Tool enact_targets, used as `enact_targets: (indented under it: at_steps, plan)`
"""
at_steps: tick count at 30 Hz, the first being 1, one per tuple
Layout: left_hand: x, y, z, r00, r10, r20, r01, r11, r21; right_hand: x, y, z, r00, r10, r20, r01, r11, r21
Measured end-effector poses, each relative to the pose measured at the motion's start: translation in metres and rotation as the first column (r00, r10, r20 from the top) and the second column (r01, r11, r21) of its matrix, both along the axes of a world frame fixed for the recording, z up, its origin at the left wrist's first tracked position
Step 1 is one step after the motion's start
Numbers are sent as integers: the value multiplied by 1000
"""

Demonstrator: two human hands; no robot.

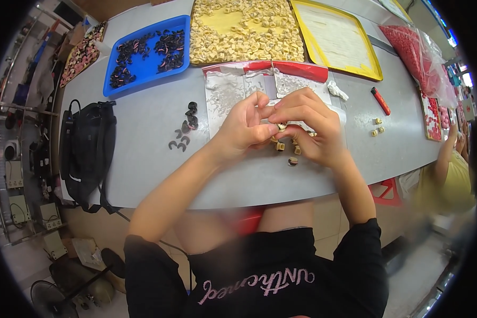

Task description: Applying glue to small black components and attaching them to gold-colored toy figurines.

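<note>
Left hand [244,124] and right hand [315,127], fingertips pinching one small cream-and-black piece [282,127], right at the red-edged white board [222,90]

Bare forearms [172,186] angled inward, fingers [302,112] pinching

A small piece [282,127], pale cream with a dark part, sits just right of the frame's centre, pinched between the fingertips of the left hand [246,123] and right hand [318,124]. Fingers cover much of it, so its full outline and exact tilt cannot be made out.
</note>
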State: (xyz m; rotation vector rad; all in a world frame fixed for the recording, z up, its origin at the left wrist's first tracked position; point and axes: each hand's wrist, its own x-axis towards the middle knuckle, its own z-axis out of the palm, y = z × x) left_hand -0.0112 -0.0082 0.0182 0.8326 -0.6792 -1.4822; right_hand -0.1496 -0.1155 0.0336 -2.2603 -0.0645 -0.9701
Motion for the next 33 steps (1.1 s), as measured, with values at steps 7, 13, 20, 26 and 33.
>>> enact_targets:
  at_steps: [7,13,20,26,33]
  plan:
    - [3,-1,-5,999,9,37,-8,999,-38,0,-1,-2,1000,-14,8,14,1000,-17]
    - [7,-4,-4,989,139,49,-128,976,-176,1,-2,1,998,-55,24,51,990,133]
    - [2,-6,-10,709,570,416,-375,803,-462,-1,0,-7,997,37,-65,12,782,623]
    - [-2,-7,-14,438,736,516,-256,652,-713,-2,1,-7,988,130,-83,-22,653,757]
    - [-3,-9,-16,362,792,492,-207,583,-786,-2,2,-6,990,141,-28,-69,636,769]
